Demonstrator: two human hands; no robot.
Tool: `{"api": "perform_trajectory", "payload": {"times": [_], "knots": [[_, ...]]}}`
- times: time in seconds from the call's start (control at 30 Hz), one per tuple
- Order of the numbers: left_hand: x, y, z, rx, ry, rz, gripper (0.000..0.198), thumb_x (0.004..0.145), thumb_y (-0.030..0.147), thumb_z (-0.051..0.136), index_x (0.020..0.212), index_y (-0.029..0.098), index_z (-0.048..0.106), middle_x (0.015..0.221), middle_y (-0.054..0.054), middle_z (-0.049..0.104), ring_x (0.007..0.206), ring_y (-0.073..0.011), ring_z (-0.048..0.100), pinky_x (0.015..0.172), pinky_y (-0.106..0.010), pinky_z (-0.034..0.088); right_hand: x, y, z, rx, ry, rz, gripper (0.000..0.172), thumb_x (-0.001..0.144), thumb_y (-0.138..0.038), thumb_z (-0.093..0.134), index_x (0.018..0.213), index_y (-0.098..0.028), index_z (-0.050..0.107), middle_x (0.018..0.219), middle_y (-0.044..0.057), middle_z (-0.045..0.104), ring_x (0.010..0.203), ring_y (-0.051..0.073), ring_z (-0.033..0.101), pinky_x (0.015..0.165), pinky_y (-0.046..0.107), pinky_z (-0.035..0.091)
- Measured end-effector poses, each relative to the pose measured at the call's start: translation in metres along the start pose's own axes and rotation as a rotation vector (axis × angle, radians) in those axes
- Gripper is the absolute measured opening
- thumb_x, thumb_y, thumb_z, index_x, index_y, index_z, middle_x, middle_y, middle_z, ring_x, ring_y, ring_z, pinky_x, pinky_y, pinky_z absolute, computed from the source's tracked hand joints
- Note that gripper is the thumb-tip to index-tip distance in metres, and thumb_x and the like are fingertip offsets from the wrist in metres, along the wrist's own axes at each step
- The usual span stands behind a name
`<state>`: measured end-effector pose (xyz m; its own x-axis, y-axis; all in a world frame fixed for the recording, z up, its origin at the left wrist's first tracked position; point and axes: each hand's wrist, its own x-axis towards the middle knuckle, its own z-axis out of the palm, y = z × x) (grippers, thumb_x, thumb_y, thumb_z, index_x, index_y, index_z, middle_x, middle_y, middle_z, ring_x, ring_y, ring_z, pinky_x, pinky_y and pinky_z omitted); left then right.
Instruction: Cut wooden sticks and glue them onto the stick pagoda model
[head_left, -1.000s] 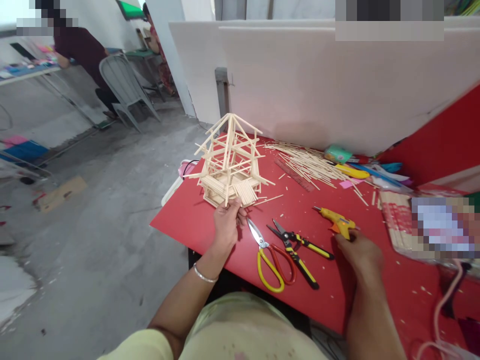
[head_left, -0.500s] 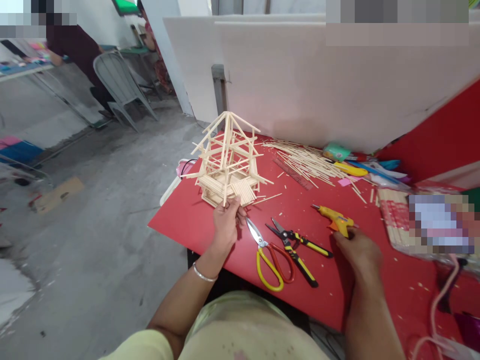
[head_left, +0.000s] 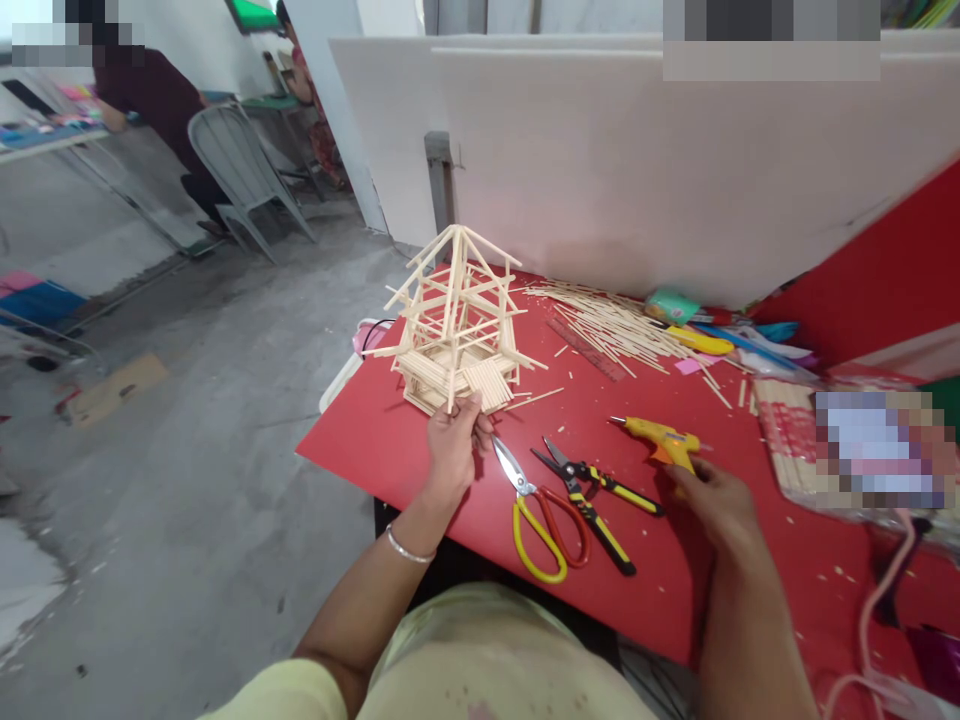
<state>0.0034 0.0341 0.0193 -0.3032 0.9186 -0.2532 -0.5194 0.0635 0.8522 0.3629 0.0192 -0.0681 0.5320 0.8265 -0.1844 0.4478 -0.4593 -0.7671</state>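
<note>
A house-shaped frame of thin wooden sticks (head_left: 457, 310), with a pointed roof skeleton, stands near the far left corner of the red table. My left hand (head_left: 454, 440) is closed at its near side, thumb and fingers pinched at the lower end of a stick there. My right hand (head_left: 716, 500) grips the handle of a yellow glue gun (head_left: 664, 435), whose metal nozzle points left, apart from the frame. Between my hands lie scissors (head_left: 529, 485) with one red and one yellow handle, and black-and-yellow snips (head_left: 581, 475) with their blades apart.
Loose sticks (head_left: 607, 320) spread along the back beside a clear ruler (head_left: 585, 348). A yellow cutter (head_left: 697, 340) lies to their right. At right is a packet of sticks (head_left: 787, 440) and a pink cord (head_left: 877, 600). A pale board (head_left: 600, 160) stands behind the table.
My right hand has shifted the glue gun slightly left, its nozzle now closer to the snips. My left hand and the stick frame stay in place.
</note>
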Motion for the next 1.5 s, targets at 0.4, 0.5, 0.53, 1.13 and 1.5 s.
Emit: {"api": "perform_trajectory", "payload": {"times": [0.4,0.5,0.53,1.13,1.5], "knots": [[-0.001,-0.011,-0.014,0.007,-0.017,0.094,0.037,0.072,0.047,0.078,0.077,0.016,0.058,0.057,0.004,0.062,0.036,-0.0054,0.049,0.034,-0.017,0.036,-0.099,-0.132,-0.005,0.271,-0.208,-0.437,0.026,0.080,-0.043,0.065,0.092,-0.020,0.059,0.072,-0.002,0.056,0.060,0.012,0.053,0.055,0.025,0.043],[-0.002,-0.013,-0.017,-0.013,-0.045,0.084,0.035,0.075,0.047,0.076,0.078,0.016,0.057,0.059,0.004,0.063,0.036,-0.0052,0.048,0.034,-0.017,0.036,-0.117,-0.169,0.019,-0.052,0.053,-0.649,0.038,0.073,-0.052,0.072,0.084,-0.020,0.056,0.067,-0.004,0.052,0.056,0.011,0.047,0.054,0.024,0.038],[-0.002,-0.013,-0.018,-0.020,-0.055,0.080,0.035,0.076,0.047,0.075,0.079,0.016,0.057,0.059,0.004,0.063,0.036,-0.0054,0.049,0.034,-0.017,0.036,-0.120,-0.180,0.029,-0.154,0.152,-0.724,0.041,0.071,-0.055,0.074,0.081,-0.020,0.055,0.064,-0.005,0.050,0.055,0.010,0.045,0.053,0.024,0.035],[-0.008,-0.013,-0.029,-0.081,-0.089,-0.013,0.034,0.075,0.046,0.075,0.081,0.017,0.059,0.059,0.003,0.063,0.038,-0.0064,0.051,0.037,-0.017,0.037,-0.136,-0.223,0.071,-0.669,0.453,-1.192,0.040,0.088,-0.037,0.055,0.121,-0.015,0.059,0.087,0.006,0.064,0.071,0.017,0.054,0.055,0.029,0.025],[-0.009,-0.017,-0.030,-0.111,-0.090,-0.006,0.033,0.076,0.045,0.074,0.081,0.017,0.057,0.060,0.003,0.063,0.037,-0.0066,0.051,0.035,-0.016,0.035,-0.137,-0.225,0.074,-0.693,0.462,-1.214,0.037,0.088,-0.033,0.055,0.120,-0.015,0.060,0.085,0.005,0.063,0.070,0.016,0.054,0.056,0.029,0.027]]}}
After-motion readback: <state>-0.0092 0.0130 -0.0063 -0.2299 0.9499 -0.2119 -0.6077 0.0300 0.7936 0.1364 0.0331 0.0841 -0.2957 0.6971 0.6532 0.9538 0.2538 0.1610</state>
